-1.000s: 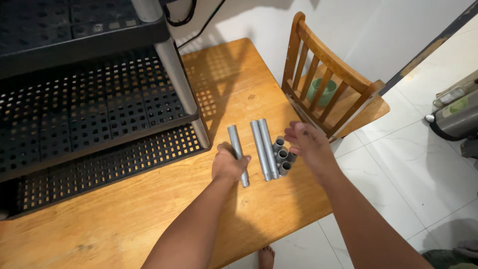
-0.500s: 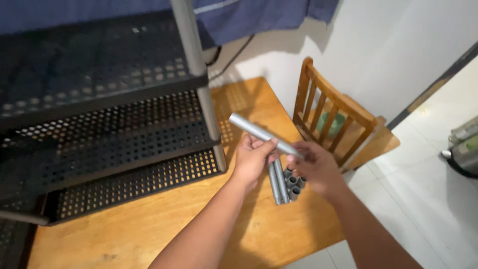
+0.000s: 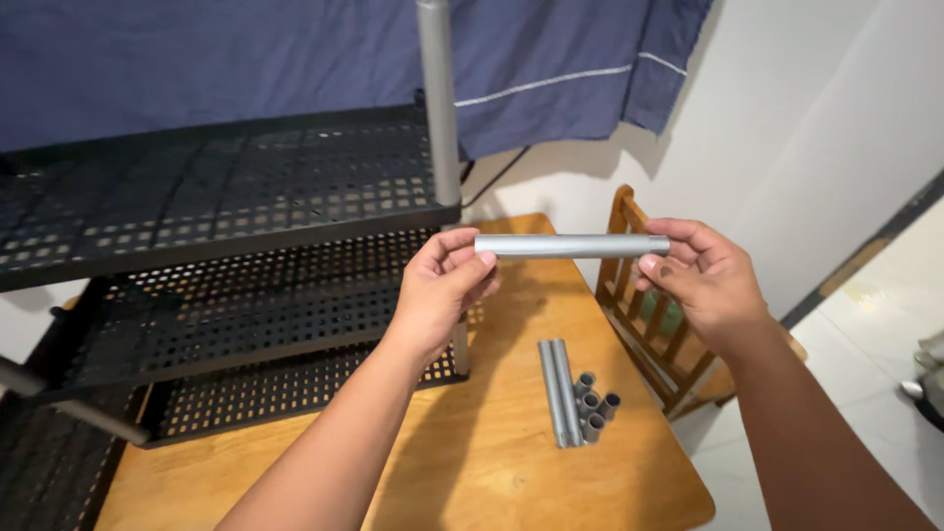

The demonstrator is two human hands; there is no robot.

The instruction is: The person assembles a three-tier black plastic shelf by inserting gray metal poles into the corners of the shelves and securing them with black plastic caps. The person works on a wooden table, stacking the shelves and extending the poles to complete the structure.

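Head view: smooth grey metal tube [image 3: 572, 246] held level at 12 o'clock above the wooden worktop [image 3: 472, 462], left hand [image 3: 440, 290] and right hand [image 3: 700, 277] pinching its ends. Matching grey tubes [image 3: 562, 391] lie at 6 o'clock; black perforated shelf rack [image 3: 216, 246] at 9.

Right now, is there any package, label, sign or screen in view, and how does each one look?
None of these shows in the head view. There are only a plain grey tube held level by the left hand and right hand, more grey tubes on the wooden table, and a black perforated rack.
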